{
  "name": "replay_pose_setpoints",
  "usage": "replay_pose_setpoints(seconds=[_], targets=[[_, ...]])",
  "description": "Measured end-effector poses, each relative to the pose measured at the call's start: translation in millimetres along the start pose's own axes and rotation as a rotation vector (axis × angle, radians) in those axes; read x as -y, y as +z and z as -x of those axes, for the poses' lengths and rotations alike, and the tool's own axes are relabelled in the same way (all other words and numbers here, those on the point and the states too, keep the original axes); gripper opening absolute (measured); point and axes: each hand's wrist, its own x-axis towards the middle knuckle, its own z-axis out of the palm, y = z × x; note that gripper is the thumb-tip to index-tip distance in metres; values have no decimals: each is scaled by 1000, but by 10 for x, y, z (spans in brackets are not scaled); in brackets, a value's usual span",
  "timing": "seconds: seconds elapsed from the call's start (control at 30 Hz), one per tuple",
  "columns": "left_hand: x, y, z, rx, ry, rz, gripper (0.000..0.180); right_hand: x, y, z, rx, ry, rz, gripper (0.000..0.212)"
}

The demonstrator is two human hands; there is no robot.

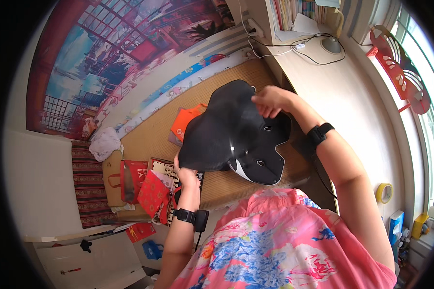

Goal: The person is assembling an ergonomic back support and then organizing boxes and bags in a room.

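Note:
A large black padded piece with rounded lobes [217,127], which looks like a moulded seat cushion, is spread out in front of me. Its lower right part [270,161] has a white trim edge and small oval, light-rimmed openings. My left hand [185,176] grips its near left corner, the fingers partly hidden beneath the edge. Over the far right side is my right hand [273,100], its fingers curled in and close to the black surface. Whether something small is between those fingers is hidden from view.
Beneath lies a brown woven mat [214,192]. An orange packet [185,120] pokes out behind the black piece. Red paper bags [154,192] crowd the left. A pale desk [332,86] on the right bears a lamp base [331,45], cables and yellow tape [384,192].

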Motion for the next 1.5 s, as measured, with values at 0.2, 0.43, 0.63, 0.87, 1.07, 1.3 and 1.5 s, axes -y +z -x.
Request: replay_pose_setpoints(seconds=[0.2, 0.43, 0.63, 0.87, 1.07, 1.3, 1.5], targets=[[134, -251, -217, 116, -171, -75, 42, -794, 1357, 270, 375, -44, -262, 53], [-377, -212, -160, 405, 690, -1283, 77, -563, 1645, 84, -120, -208, -746, 26], [-674, 495, -152, 863, 1096, -1042, 36, -76, 1202, 299, -338, -245, -467, 26], [-562, 1103, -12, 866, 1049, -914, 15, 280, 1340, 533, -1026, -290, 585, 44], [-382, 1172, 170, 896, 1064, -898, 13, 109, 1367, 480, -548, -57, 231, 57], [-298, 1168, 225, 969, 932, -1028, 17, -190, 1413, 415, -533, -119, 350, 51], [-247, 1224, 174, 905, 874, -838, 19, -356, 1424, 204, -743, -395, 740, 43]])
